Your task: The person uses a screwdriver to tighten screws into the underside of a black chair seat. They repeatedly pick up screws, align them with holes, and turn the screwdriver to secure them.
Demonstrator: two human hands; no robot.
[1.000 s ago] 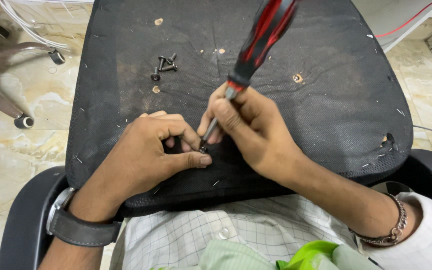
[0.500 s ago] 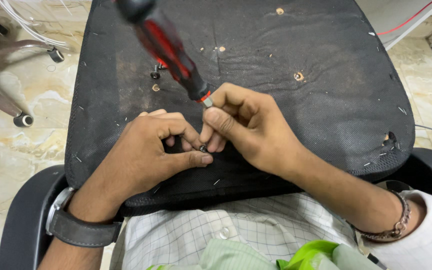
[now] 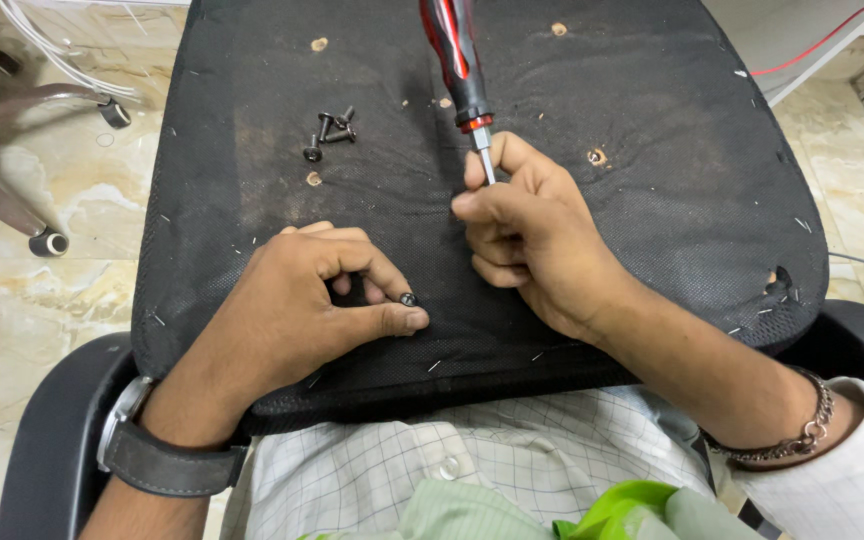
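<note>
At frame centre the left hand [image 3: 297, 305] pinches a screw [image 3: 408, 298] upright on the seat [image 3: 652, 110], while the right hand [image 3: 532, 235] grips the screwdriver [image 3: 459, 60] shaft, tip lifted clear.

On the seat pad [image 3: 652, 120], a screw [image 3: 408, 298] sits at the left hand [image 3: 297, 300]. The screwdriver [image 3: 459, 70] lies right of it, loose screws [image 3: 328, 130] behind.

red-black screwdriver [image 3: 457, 55], black seat [image 3: 652, 110].

Hands at work on an upturned black chair seat [image 3: 652, 120].
The left hand [image 3: 297, 305] pinches a small screw [image 3: 408, 298]; the right hand [image 3: 527, 235] grips a red-and-black screwdriver [image 3: 457, 60] upright, with loose screws [image 3: 329, 130] lying toward the seat's far left corner.
</note>
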